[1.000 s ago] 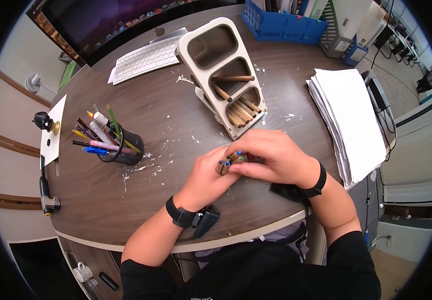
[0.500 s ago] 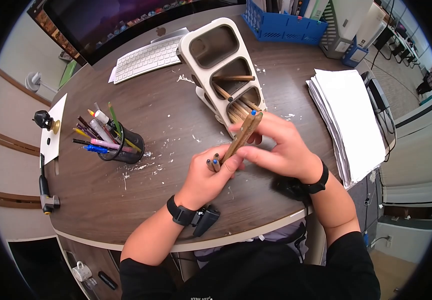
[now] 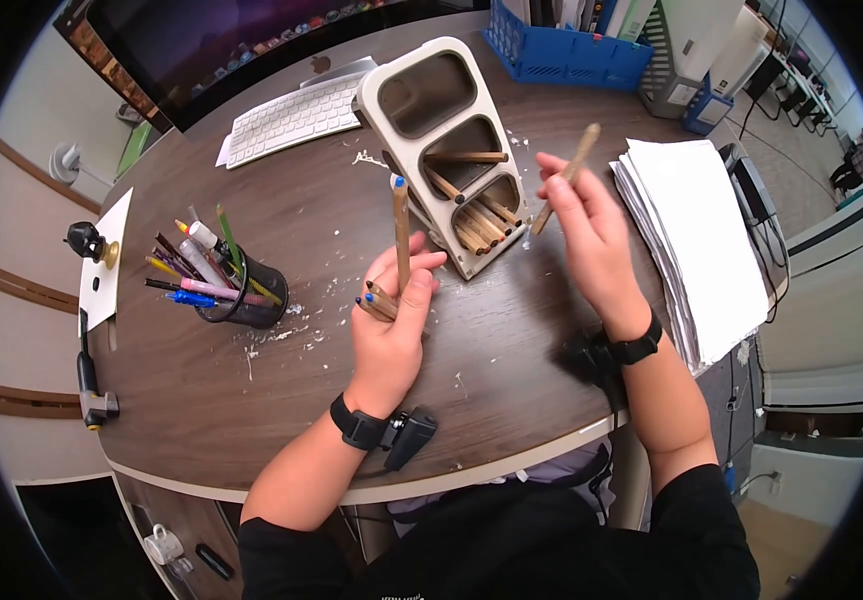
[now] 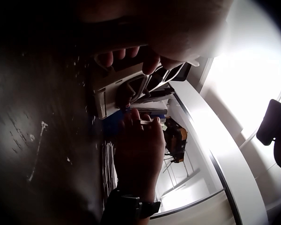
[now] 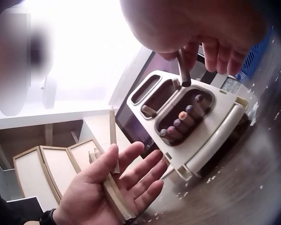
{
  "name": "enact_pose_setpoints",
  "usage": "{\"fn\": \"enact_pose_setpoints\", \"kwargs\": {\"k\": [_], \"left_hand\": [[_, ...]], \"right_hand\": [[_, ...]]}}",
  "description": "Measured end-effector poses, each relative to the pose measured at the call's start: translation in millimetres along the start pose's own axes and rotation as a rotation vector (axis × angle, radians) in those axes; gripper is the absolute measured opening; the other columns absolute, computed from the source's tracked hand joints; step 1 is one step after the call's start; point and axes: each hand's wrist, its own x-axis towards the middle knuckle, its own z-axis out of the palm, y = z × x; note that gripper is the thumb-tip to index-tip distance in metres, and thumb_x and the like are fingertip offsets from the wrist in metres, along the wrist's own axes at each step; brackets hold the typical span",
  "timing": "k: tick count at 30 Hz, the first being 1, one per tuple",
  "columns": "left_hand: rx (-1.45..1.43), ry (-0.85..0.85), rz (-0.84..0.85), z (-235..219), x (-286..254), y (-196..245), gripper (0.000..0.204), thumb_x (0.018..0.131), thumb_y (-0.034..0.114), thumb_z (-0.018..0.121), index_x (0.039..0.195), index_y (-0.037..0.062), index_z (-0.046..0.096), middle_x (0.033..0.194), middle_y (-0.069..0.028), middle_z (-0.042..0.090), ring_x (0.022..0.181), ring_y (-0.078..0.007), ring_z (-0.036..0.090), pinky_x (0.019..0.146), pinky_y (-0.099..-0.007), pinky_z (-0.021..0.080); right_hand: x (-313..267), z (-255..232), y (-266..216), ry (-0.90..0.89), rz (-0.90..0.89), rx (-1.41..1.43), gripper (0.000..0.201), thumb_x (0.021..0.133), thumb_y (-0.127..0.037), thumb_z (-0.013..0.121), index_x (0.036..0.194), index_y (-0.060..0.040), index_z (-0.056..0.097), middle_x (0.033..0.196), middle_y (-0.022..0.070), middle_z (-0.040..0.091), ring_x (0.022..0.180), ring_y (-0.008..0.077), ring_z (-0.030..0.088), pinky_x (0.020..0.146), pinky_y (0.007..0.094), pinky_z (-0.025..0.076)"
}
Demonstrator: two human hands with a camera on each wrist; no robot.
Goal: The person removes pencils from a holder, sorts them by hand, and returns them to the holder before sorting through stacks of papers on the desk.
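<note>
The left hand [image 3: 389, 325] holds several wooden pencils under its thumb; one blue-tipped pencil [image 3: 402, 230] stands upright from it, the others lie lower across the palm. In the right wrist view the left hand [image 5: 114, 187] has its fingers extended, with pencils [image 5: 116, 199] along the palm. The right hand [image 3: 595, 240] pinches a single pencil [image 3: 580, 160] between thumb and fingers, to the right of the white organizer [image 3: 407, 150]. Pencils lie in the organizer's lower two compartments, several in the lowest; its top compartment shows none.
A mesh cup [image 3: 262, 300] of pens stands at the left. Behind are a keyboard [image 3: 292, 120] and monitor; a blue basket [image 3: 567, 50] is at the back. A paper stack [image 3: 697, 240] lies at the right. White scraps dot the desk [image 3: 342, 400].
The hands have separated. The left moved left with its pencils, one now upright; the right moved up and right with one pencil. Earlier, both hands were together around the pencils.
</note>
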Motion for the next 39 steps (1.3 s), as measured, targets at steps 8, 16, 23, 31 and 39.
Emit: {"fn": "enact_pose_setpoints", "kwargs": {"k": [8, 16, 23, 31, 39], "left_hand": [[-0.061, -0.023, 0.001, -3, 3, -3, 0.036, 0.110, 0.029, 0.053, 0.117, -0.0021, 0.071, 0.146, -0.0202, 0.056, 0.116, -0.0190, 0.062, 0.099, -0.0341, 0.052], [-0.160, 0.021, -0.131, -5, -1, -5, 0.033, 0.110, 0.030, 0.055, 0.103, 0.0004, 0.068, 0.112, -0.0066, 0.065, 0.092, -0.0126, 0.062, 0.085, -0.0287, 0.050], [-0.112, 0.047, -0.052, 0, -4, -2, 0.032, 0.110, 0.029, 0.055, 0.101, 0.0009, 0.067, 0.109, -0.0051, 0.064, 0.092, -0.0132, 0.062, 0.083, -0.0289, 0.049], [-0.174, 0.034, -0.047, 0, -4, -2, 0.032, 0.110, 0.027, 0.054, 0.102, -0.0010, 0.068, 0.122, -0.0115, 0.065, 0.095, -0.0152, 0.063, 0.085, -0.0311, 0.052], [-0.200, 0.031, -0.053, 0, -5, -1, 0.032, 0.110, 0.026, 0.054, 0.102, -0.0017, 0.068, 0.122, -0.0125, 0.065, 0.096, -0.0164, 0.064, 0.087, -0.0323, 0.054]], "right_hand": [[-1, -3, 6, -0.123, 0.079, -0.129, 0.031, 0.110, -0.030, 0.055, 0.103, -0.0004, 0.061, 0.096, 0.0074, 0.073, 0.086, 0.0095, 0.062, 0.077, 0.0298, 0.051], [-2, -4, -1, -0.143, 0.162, -0.074, 0.029, 0.110, -0.029, 0.055, 0.100, -0.0012, 0.058, 0.087, 0.0068, 0.072, 0.075, 0.0102, 0.063, 0.069, 0.0280, 0.052], [-10, -3, -12, -0.089, -0.155, -0.140, 0.019, 0.105, -0.018, 0.064, 0.113, -0.0001, 0.066, 0.081, 0.0021, 0.065, 0.073, 0.0076, 0.058, 0.067, 0.0255, 0.049], [-14, 1, -11, -0.270, -0.237, -0.156, 0.022, 0.102, -0.011, 0.067, 0.119, 0.0022, 0.071, 0.089, 0.0083, 0.070, 0.078, 0.0131, 0.064, 0.070, 0.0280, 0.051], [-9, 0, -14, -0.154, -0.241, -0.246, 0.020, 0.102, -0.014, 0.066, 0.114, 0.0006, 0.072, 0.090, 0.0085, 0.067, 0.079, 0.0172, 0.062, 0.073, 0.0311, 0.051]]}}
